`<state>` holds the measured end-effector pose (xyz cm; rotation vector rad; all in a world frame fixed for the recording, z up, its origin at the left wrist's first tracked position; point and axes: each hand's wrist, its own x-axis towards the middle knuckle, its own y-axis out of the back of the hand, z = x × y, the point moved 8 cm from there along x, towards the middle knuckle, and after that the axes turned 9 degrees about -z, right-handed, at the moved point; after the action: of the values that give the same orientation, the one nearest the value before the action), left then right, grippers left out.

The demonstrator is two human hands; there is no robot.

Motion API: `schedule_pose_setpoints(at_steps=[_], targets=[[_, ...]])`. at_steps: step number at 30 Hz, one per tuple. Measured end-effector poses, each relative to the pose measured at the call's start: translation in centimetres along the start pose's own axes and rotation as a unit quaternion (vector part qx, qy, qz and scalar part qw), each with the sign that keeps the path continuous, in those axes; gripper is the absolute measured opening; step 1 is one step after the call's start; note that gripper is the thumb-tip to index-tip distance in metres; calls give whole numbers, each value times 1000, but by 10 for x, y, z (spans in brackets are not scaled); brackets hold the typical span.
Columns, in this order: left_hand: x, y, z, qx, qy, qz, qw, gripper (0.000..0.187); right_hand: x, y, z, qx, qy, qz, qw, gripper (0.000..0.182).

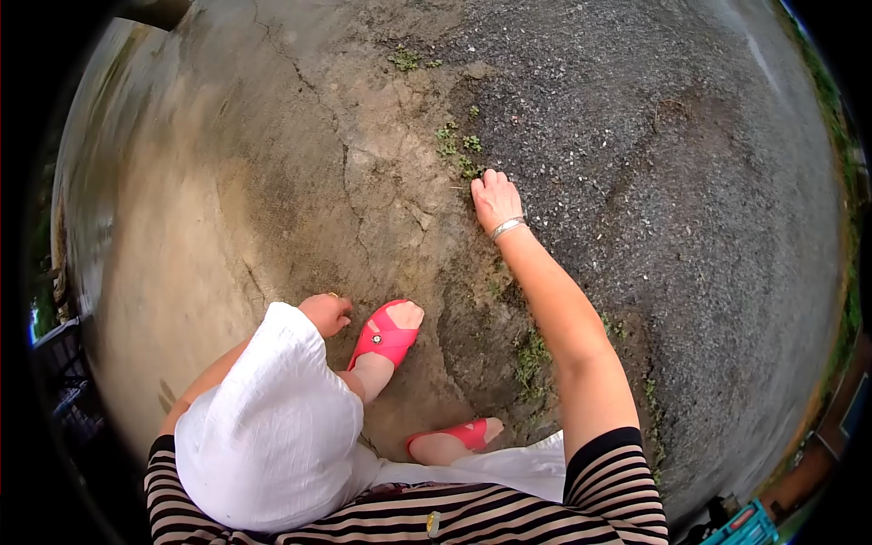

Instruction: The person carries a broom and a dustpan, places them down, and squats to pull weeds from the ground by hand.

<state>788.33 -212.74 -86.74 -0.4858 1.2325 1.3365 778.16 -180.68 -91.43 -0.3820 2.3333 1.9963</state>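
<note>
My right hand (pixel 497 200), with a silver bracelet at the wrist, reaches down to the crack between concrete and asphalt. Its fingers are curled together at the ground, on the near end of a row of small green weeds (pixel 469 169). The fingertips and whatever stem lies under them are hidden. My left hand (pixel 325 314) hangs beside my knee in white trousers (pixel 272 427), near my left pink sandal (pixel 383 336). A ring shows on it. Its fingers are loosely curled, and I see nothing in them.
Cracked concrete (pixel 272 182) lies to the left and rough grey asphalt (pixel 727 245) to the right. More weeds (pixel 530 359) grow beside my right arm, and a tuft (pixel 405 59) stands farther ahead. My other pink sandal (pixel 459 436) is close in. A teal object (pixel 747 525) sits at the lower right.
</note>
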Motion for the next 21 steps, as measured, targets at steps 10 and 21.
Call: schedule_pose_setpoints(at_steps=[10,21], targets=[[-1,4,11,9,1,-19,1000,29,-12,-3,-17,-97,121,-32,987,10],[-2,5,19,22,5,-22,1000,31,-13,-11,-10,-13,25,36,999,8]])
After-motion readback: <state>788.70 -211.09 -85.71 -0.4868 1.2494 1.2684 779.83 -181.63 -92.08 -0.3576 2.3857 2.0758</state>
